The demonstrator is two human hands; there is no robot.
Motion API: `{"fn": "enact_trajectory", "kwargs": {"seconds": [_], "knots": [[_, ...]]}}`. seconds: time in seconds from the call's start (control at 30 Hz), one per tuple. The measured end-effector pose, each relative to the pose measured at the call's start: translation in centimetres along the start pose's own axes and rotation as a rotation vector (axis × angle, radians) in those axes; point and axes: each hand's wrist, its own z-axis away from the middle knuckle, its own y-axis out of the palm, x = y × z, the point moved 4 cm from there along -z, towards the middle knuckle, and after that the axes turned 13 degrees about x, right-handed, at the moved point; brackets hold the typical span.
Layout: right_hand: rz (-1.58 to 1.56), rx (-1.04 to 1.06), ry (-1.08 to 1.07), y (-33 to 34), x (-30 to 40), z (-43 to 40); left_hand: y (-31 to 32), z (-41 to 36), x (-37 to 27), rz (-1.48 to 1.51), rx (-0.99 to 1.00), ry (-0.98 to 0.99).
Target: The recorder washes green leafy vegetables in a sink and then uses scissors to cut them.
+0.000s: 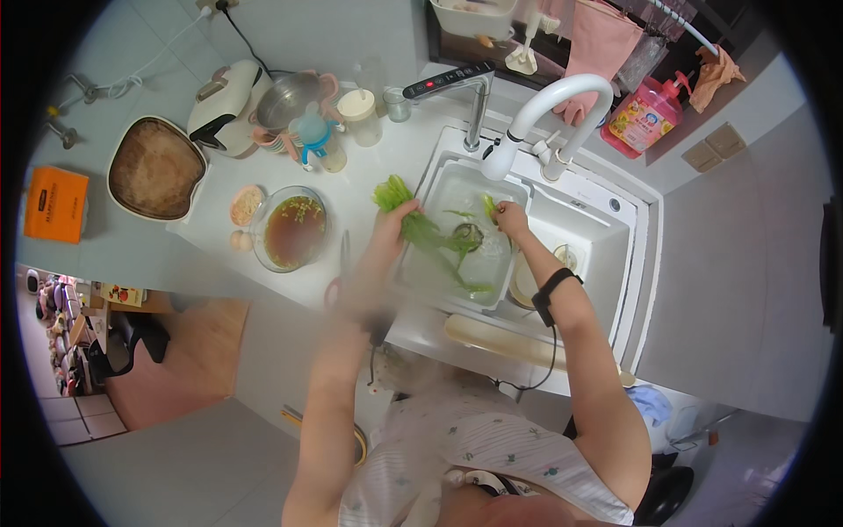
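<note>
My left hand (394, 224) grips a bunch of leafy green vegetables (421, 227) over the left side of a pale plastic basin (448, 176) in the white sink (609, 247). Its light-green ends point up and away, and the leaves trail into the basin. In my right hand (512, 219), at the basin's right side, is a short green stalk piece (489, 204). Clear water appears to fill the basin, with loose green pieces (479, 288) in it. A round drain strainer (469, 236) shows near the basin's middle. A blurred patch partly veils my left wrist.
A white faucet (507, 155) arches over the sink. On the counter to the left are a glass bowl of brown liquid (294, 230), two eggs (241, 241), a small pink bowl (246, 204) and scissors (342, 260). Behind stand a steel pot (288, 99) and jars (360, 117).
</note>
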Motion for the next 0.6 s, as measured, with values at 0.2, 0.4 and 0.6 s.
{"fn": "enact_trajectory", "kwargs": {"seconds": [0.2,0.4,0.6], "knots": [[-0.597,0.265,-0.127,-1.9,5.4,4.4,0.5,-1.4,2.3,-0.185,0.065,0.006],[0.310,-0.341,-0.439,-1.8,7.1,6.7,2.4,-1.0,3.2,-0.172,0.086,0.018],[0.199,-0.244,-0.364,-2.1,7.0,6.6,3.4,-0.3,1.2,-0.160,0.077,-0.043]]}}
